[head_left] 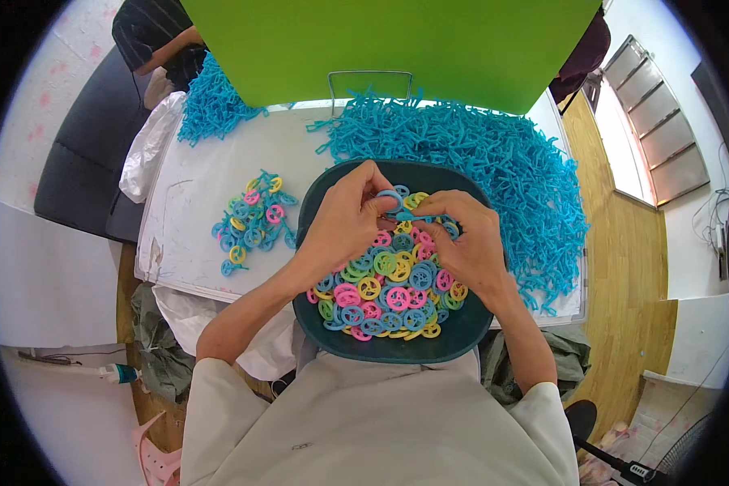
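Over a dark green basin (397,351), my two hands meet with their fingertips close together. My left hand (344,220) pinches a small blue spoked wheel (391,200) between thumb and fingers. A thin blue plastic stem piece (413,217) is pinched by my right hand (471,243), its end touching or right beside the wheel; whether they are joined I cannot tell. Beneath the hands, the basin holds many loose toy wheels (397,298) in pink, yellow, green and blue. It rests against my lap at the table's near edge.
A large heap of blue stem pieces (454,134) covers the table's right and back; a smaller blue heap (211,101) lies far left. Wheels with stems attached (255,215) sit left of the basin. Behind stands a green panel (397,49). Another person's arm (170,49) shows far left.
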### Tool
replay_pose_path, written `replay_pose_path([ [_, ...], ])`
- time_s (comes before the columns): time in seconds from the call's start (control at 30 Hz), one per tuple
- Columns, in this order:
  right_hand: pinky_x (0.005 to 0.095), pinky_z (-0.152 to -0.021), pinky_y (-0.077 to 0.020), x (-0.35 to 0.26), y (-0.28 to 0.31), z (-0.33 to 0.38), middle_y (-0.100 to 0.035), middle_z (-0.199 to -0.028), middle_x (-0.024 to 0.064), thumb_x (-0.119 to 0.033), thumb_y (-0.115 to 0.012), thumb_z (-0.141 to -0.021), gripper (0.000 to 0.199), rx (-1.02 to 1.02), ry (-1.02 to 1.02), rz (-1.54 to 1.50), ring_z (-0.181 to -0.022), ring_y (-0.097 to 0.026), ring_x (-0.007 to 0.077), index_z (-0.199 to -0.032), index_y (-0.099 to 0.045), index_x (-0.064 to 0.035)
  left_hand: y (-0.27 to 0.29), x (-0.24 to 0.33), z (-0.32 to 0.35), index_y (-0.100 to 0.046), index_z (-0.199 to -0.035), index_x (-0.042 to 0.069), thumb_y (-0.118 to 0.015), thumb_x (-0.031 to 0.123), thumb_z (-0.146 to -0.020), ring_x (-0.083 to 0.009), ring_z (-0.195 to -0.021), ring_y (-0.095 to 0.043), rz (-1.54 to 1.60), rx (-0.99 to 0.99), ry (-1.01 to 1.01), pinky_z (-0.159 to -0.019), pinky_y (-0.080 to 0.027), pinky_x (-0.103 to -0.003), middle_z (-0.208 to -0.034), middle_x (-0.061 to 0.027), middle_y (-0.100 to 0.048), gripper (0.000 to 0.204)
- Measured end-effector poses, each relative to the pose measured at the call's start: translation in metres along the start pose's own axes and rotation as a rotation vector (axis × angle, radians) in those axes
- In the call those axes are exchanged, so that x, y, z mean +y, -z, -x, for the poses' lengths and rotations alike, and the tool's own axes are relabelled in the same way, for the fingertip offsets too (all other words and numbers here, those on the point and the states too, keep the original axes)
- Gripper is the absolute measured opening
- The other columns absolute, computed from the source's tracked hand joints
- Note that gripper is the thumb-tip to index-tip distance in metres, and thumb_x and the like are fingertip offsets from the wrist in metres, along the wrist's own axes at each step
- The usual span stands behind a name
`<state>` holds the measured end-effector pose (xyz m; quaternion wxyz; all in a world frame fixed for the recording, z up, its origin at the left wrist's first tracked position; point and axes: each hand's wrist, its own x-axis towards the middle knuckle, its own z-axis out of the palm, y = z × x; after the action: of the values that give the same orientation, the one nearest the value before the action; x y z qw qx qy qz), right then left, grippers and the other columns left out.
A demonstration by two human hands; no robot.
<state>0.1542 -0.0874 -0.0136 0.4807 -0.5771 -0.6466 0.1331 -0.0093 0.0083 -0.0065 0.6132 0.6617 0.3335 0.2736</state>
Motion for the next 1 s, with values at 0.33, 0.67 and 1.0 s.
replay_pose_path([
  [0.33,0.0255,-0.073,-0.0508,0.012,0.005,-0.002,-0.068,-0.091,0.0058,-0.002,-0.066,-0.085,0.019,-0.049,-0.448,-0.434,-0.084,-0.064,0.0110,-0.103,-0.065,0.0026,-0.006,0.008,0.001,-0.058,-0.096,-0.003,-0.054,0.001,-0.091,-0.0135,-0.071,-0.066,-0.001,-0.008,-0.089,-0.064,-0.055,-0.025,-0.083,-0.0104,-0.065,0.007],
  [0.67,0.0210,-0.071,-0.0513,0.008,0.007,-0.001,-0.069,-0.093,0.0073,-0.002,-0.068,-0.086,0.029,-0.033,-0.403,-0.456,-0.084,-0.065,0.0096,-0.113,-0.064,0.0026,-0.015,0.023,0.007,-0.060,-0.121,0.001,-0.051,0.006,-0.097,-0.0138,-0.087,-0.065,0.017,-0.001,-0.105,-0.080,-0.056,-0.027,-0.104,-0.0087,-0.066,0.027],
  [1.0,0.0180,-0.058,-0.0476,0.013,0.012,-0.001,-0.069,-0.083,0.0055,-0.012,-0.071,-0.086,0.029,-0.031,-0.628,-0.776,-0.070,-0.061,0.0062,-0.110,-0.065,0.0031,-0.023,0.023,0.013,-0.057,-0.119,-0.004,-0.050,0.003,-0.096,-0.0170,-0.090,-0.067,0.114,-0.019,-0.153,-0.081,-0.056,-0.028,-0.103,-0.0125,-0.066,0.025],
])
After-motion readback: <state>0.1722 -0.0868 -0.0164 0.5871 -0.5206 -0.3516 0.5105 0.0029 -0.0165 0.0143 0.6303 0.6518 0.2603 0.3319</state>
